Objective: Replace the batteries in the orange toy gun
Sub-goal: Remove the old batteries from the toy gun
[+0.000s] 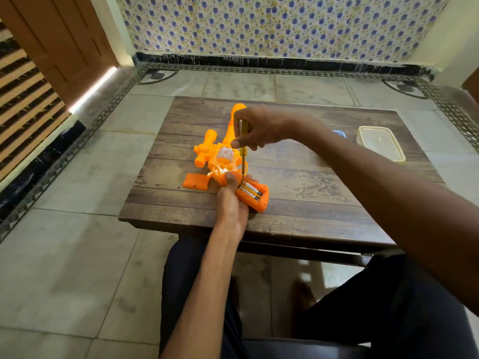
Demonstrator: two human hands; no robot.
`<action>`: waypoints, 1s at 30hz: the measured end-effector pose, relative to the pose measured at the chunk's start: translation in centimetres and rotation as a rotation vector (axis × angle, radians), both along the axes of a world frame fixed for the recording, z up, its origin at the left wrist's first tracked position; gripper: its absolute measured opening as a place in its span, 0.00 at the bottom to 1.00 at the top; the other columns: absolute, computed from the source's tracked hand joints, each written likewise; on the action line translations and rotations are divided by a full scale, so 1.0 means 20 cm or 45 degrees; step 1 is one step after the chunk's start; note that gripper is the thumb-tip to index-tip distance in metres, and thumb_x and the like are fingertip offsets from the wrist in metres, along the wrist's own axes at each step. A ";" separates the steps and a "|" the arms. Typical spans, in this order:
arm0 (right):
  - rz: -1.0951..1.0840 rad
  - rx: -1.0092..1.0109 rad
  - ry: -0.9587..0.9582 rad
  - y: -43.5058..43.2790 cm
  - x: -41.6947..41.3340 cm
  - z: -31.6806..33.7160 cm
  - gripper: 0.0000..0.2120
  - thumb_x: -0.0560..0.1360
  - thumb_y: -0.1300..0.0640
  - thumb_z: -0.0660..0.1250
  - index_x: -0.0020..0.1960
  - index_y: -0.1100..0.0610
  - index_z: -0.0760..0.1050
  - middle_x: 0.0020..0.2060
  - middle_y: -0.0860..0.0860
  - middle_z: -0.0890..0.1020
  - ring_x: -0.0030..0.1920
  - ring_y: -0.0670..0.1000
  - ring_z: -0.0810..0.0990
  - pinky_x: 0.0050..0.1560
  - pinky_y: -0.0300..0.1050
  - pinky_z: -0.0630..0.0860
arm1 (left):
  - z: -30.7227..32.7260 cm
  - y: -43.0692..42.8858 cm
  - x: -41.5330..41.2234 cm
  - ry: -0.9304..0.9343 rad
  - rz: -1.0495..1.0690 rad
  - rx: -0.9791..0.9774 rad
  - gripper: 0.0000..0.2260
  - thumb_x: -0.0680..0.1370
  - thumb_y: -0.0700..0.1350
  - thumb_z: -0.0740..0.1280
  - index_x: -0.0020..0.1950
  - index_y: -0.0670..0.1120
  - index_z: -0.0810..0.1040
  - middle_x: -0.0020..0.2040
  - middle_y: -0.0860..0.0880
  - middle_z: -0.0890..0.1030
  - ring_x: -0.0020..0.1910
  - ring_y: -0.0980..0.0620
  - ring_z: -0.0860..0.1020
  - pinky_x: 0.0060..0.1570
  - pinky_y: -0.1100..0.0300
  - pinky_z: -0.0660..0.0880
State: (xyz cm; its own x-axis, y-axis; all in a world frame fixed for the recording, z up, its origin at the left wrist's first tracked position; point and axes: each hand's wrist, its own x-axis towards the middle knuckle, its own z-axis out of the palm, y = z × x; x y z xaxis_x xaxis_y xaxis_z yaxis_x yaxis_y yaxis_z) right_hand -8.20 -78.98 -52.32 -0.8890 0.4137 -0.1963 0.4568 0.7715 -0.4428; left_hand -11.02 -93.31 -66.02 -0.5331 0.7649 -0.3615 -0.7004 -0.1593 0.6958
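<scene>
While gripping the handle of the orange toy gun [220, 156] with the left hand [232, 200], thumb on top and fingers curled under it, holds a yellow screwdriver [243, 141] upright in the right hand [259, 130], fingers and thumb closed around its handle. Points the metal tip down at the upper end of the open battery compartment, with two batteries [250, 190] side by side inside; cannot tell whether touching. Has the gun lying on its side on the wooden table [311, 203], barrel away from the body. Has the orange battery cover [195, 182] flat on the table, just beside the gun at the left. Well apart at the right, a clear plastic container [379, 142].
</scene>
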 end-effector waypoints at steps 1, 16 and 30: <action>0.008 0.004 -0.008 0.00 -0.01 0.00 0.11 0.76 0.46 0.70 0.47 0.50 0.71 0.34 0.48 0.83 0.29 0.44 0.79 0.31 0.37 0.72 | 0.00 0.00 0.00 0.004 0.002 0.002 0.13 0.82 0.51 0.62 0.61 0.44 0.75 0.47 0.42 0.80 0.44 0.47 0.81 0.48 0.51 0.80; -0.018 -0.200 0.129 0.01 -0.04 -0.09 0.13 0.78 0.52 0.68 0.56 0.58 0.70 0.36 0.52 0.82 0.31 0.45 0.84 0.33 0.41 0.81 | 0.00 -0.01 0.00 -0.015 -0.011 -0.029 0.15 0.83 0.52 0.61 0.64 0.44 0.75 0.46 0.45 0.82 0.45 0.48 0.82 0.48 0.52 0.80; 0.037 -0.261 -0.080 -0.02 -0.12 -0.09 0.12 0.80 0.53 0.65 0.59 0.58 0.70 0.38 0.53 0.81 0.33 0.48 0.83 0.32 0.40 0.80 | 0.00 -0.02 0.01 -0.016 -0.001 0.007 0.27 0.75 0.56 0.65 0.68 0.40 0.72 0.46 0.44 0.82 0.45 0.49 0.83 0.48 0.52 0.80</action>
State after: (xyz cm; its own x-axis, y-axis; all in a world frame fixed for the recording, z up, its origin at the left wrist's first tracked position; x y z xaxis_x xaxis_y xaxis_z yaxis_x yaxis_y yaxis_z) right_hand -10.62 -79.33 -54.07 -0.8834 0.3336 -0.3292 0.4673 0.6818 -0.5629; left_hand -10.84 -93.74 -66.10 -0.5281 0.7672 -0.3639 -0.7089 -0.1625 0.6863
